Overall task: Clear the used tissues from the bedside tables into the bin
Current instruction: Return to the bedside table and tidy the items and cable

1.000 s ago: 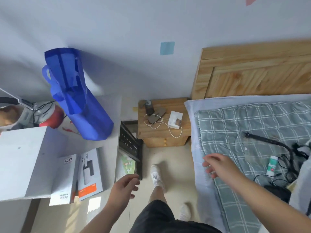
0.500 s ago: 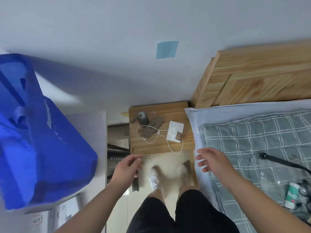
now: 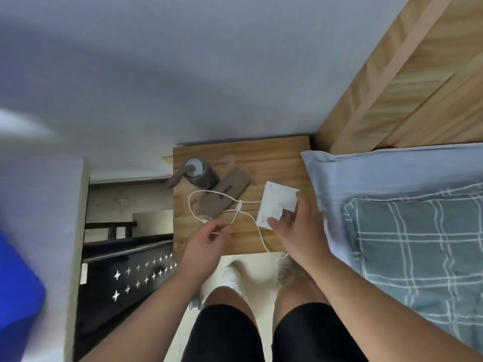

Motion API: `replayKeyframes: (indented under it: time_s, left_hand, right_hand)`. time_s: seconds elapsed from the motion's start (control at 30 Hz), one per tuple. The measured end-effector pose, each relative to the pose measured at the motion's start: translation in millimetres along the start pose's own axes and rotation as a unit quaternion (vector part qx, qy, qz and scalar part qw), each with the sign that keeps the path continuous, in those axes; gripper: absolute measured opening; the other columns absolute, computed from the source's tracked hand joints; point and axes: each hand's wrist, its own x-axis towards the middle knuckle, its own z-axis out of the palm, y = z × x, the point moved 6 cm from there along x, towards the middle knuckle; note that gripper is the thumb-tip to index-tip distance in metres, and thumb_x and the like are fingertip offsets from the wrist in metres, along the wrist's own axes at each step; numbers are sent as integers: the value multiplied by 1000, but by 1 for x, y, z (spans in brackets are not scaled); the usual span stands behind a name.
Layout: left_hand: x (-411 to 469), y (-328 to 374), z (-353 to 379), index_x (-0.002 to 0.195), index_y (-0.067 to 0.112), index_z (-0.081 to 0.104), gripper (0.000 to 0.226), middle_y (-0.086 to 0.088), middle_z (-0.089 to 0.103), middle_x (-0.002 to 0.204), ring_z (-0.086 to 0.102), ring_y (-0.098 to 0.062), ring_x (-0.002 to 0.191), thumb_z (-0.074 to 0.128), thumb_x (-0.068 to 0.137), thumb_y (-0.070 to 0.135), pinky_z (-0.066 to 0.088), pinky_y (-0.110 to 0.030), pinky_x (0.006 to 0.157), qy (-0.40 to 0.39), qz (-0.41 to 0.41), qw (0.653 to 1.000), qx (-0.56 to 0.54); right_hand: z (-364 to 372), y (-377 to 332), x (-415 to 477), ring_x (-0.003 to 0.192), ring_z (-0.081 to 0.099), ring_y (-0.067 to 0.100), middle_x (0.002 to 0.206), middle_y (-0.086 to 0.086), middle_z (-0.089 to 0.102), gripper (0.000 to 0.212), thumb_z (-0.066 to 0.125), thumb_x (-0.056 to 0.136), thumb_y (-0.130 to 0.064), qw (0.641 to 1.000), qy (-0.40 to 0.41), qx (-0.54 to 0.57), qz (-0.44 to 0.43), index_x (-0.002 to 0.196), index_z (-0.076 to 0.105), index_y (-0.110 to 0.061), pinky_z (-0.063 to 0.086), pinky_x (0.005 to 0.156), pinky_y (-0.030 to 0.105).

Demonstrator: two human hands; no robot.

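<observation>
The wooden bedside table (image 3: 274, 158) stands against the wall, right in front of me. On it lies a flat white box (image 3: 277, 202) with a thin white cable (image 3: 192, 205) looping out from its left side. My right hand (image 3: 300, 231) grips the near right corner of the box, thumb on its right edge and fingers on top. My left hand (image 3: 206, 241) pinches the cable between thumb and fingertips near the table's front. I see no crumpled tissue and no bin in this view.
A grey lamp (image 3: 201, 173) and its flat grey piece (image 3: 224, 194) lie on the table's left half. The bed (image 3: 418, 244) with a checked cover and wooden headboard (image 3: 418, 87) lies to the right. A black perforated rack (image 3: 130, 278), a white desk (image 3: 39, 205) and a blue bag (image 3: 15, 296) stand left.
I have stepped up to the bedside table and the view has closed in. Both hands went from hanging free to the table: the left took the cable, the right the white box.
</observation>
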Motion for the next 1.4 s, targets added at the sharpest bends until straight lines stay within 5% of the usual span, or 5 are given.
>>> replayKeyframes:
  time_s: [0.13,0.3,0.67,1.0,1.4]
  left_hand:
    - [29,-5,12,130,46,65,31,14,67,117,64,2,83,63,102,32,53,-22,76,0,18,999,51]
    - [55,1,14,147,40,53,54,14,34,160,56,-14,129,67,96,25,54,-34,98,12,122,963,241]
    - [68,20,17,141,28,64,42,4,47,157,44,-19,143,68,99,26,47,-43,110,31,143,958,246]
    - [113,75,58,160,25,37,57,-16,27,172,18,-35,161,54,106,29,18,-46,130,17,251,855,454]
    - [159,110,76,149,30,51,59,-10,53,146,62,-35,119,68,93,35,57,-42,85,-3,174,889,424]
  right_hand:
    - [38,-7,20,146,33,41,166,17,23,118,79,72,-67,995,35,-97,6,160,15,-22,46,107,50]
    - [61,-1,34,146,32,45,171,18,1,119,77,78,-64,988,43,-144,29,164,5,-24,46,107,50]
    - [0,-17,63,150,25,44,170,18,12,108,82,73,-25,985,94,-142,-34,161,20,-13,28,120,50]
    - [-12,-21,146,151,20,44,173,14,4,108,80,79,-27,987,57,-149,-26,164,15,-13,23,121,49]
    - [-12,-16,148,149,25,43,173,15,8,106,79,77,-27,984,64,-160,-42,163,19,-15,31,118,48]
